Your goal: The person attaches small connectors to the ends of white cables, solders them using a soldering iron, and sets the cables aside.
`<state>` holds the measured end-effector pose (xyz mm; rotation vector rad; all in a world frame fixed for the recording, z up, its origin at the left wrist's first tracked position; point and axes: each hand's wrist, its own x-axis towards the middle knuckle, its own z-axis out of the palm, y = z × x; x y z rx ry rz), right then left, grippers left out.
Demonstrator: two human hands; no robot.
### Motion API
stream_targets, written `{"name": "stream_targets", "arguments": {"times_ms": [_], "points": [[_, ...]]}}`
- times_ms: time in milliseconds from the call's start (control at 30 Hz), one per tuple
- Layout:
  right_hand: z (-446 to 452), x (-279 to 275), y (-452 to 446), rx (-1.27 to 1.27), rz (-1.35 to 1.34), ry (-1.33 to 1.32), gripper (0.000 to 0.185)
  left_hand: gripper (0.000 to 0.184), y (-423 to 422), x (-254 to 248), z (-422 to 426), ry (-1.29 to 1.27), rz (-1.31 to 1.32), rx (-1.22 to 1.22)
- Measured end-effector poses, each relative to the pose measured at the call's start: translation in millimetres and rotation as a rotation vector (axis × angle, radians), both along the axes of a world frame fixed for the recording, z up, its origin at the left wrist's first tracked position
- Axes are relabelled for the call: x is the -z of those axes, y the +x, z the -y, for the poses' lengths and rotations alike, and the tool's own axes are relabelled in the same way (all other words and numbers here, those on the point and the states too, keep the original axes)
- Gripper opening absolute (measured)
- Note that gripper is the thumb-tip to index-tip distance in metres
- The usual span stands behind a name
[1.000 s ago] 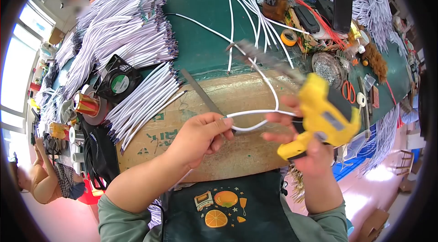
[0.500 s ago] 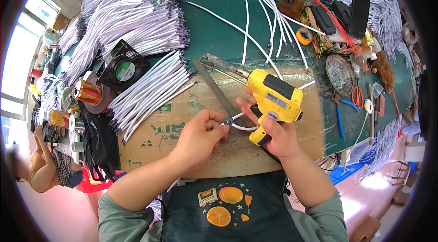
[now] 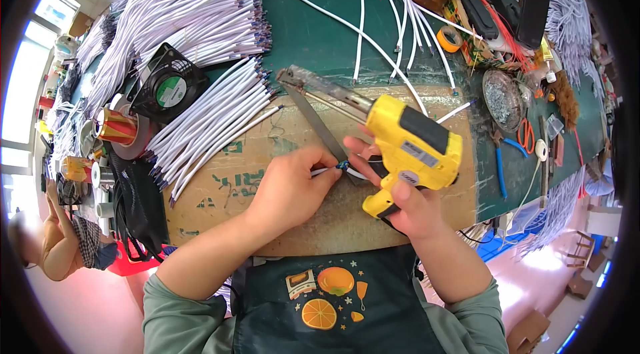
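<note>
My left hand (image 3: 290, 187) is closed in a pinch on a white cable, whose blue-dark wire end (image 3: 343, 165) sticks out past the fingertips. My right hand (image 3: 417, 211) grips the handle of a yellow soldering gun (image 3: 417, 144) with a black top. Its metal barrel points up and left, with the tip above and apart from the cable end. Some fingers of the right hand stretch toward the cable end; whether they touch it is unclear. Beneath both hands lies a brown board (image 3: 233, 224), with a flat steel strip (image 3: 312, 119) on it.
White cables (image 3: 213, 124) lie bundled at left, beside a black fan (image 3: 168, 84) and a tape roll (image 3: 115, 126). Loose cables (image 3: 360, 34) cross the green table. At right are blue-handled pliers (image 3: 500, 171), orange scissors (image 3: 527, 135), a dish (image 3: 501, 101) and orange tape (image 3: 450, 39). Another person (image 3: 63, 241) sits at far left.
The soldering gun has shifted a little right and turned slightly in my right hand. My left hand has moved right and slightly up with the cable end. The whole view has shifted slightly.
</note>
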<state>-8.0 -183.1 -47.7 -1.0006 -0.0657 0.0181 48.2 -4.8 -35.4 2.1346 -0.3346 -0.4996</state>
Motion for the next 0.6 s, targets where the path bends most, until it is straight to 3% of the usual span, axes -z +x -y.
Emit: {"name": "stream_targets", "arguments": {"times_ms": [233,367,433,600], "points": [[-5,3,2,0.020,-0.063,-0.006,0.061,0.014,8,3,-6,-0.130,-0.244,-0.026],[-6,7,2,0.026,-0.031,-0.014,0.063,0.015,13,-5,-6,-0.062,-0.280,-0.015],[-6,8,1,0.020,-0.024,-0.026,0.064,0.014,15,-8,-5,-0.090,-0.468,-0.061],[-7,5,-1,0.018,-0.029,-0.046,0.066,0.014,9,-4,-3,-0.091,-0.312,-0.065]]}}
